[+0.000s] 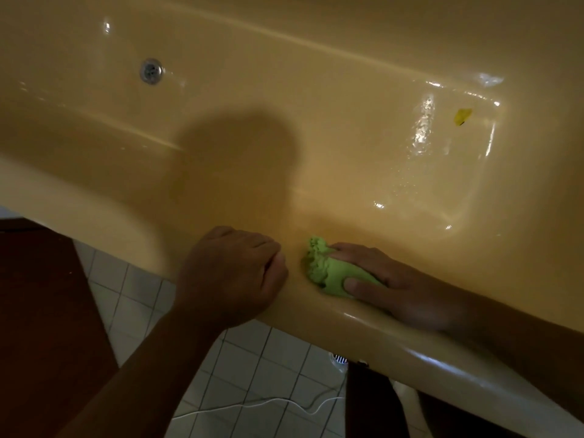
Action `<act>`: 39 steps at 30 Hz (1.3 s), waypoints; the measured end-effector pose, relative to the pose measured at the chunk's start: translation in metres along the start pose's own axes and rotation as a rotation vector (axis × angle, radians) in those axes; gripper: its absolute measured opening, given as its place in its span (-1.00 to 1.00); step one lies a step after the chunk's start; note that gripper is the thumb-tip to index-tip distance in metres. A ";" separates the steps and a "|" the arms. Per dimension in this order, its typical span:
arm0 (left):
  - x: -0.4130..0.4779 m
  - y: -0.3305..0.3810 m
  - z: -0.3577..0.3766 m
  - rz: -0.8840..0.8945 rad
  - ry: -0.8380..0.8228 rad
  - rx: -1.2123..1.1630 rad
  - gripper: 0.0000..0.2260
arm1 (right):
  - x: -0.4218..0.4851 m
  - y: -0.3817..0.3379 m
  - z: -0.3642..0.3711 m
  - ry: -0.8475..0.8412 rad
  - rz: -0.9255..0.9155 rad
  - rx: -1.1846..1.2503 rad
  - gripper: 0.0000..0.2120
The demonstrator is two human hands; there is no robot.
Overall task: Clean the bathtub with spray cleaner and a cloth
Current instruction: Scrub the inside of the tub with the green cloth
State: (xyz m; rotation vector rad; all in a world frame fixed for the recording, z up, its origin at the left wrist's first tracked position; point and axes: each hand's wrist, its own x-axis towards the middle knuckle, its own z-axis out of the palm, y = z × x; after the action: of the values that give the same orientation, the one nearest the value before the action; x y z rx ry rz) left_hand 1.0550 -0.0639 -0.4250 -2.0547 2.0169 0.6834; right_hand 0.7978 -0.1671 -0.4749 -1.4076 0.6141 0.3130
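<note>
One yellow scrap [462, 116] beyond green cloth [331, 271]

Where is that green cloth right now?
In the head view, the green cloth sits on the near rim of the bathtub, lower middle, gripped by the right hand, just right of the left hand resting on that rim.

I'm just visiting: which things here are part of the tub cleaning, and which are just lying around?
Part of the job:
- bathtub
- green cloth
- right hand, holding the cloth against the tub's near edge
- left hand, resting on the rim

Just lying about:
- yellow scrap in the tub
- white cable on the tiled floor
</note>
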 end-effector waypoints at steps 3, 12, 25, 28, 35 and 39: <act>0.000 -0.003 0.001 -0.008 0.009 -0.012 -0.62 | 0.045 0.031 -0.011 -0.009 0.091 -0.053 -0.58; -0.007 -0.025 -0.002 -0.025 0.105 0.014 -0.66 | 0.136 0.031 0.006 0.066 0.165 -0.092 -0.53; -0.005 -0.051 0.000 -0.033 0.107 0.009 -0.60 | 0.141 0.080 -0.018 0.040 0.236 -0.195 -0.42; -0.007 -0.063 0.002 -0.045 0.113 0.004 -0.60 | 0.172 0.062 0.001 0.076 0.262 -0.165 -0.51; -0.007 -0.072 -0.003 -0.068 0.115 0.050 -0.62 | 0.076 -0.031 0.020 -0.033 -0.128 -0.033 -0.59; -0.006 -0.074 -0.001 -0.088 0.125 0.034 -0.60 | 0.078 0.020 -0.001 -0.011 0.027 -0.025 -0.59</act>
State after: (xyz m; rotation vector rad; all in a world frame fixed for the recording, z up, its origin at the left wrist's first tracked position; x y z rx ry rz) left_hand 1.1277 -0.0542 -0.4350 -2.2017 1.9735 0.5126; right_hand 0.8496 -0.1766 -0.5362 -1.4217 0.6222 0.3509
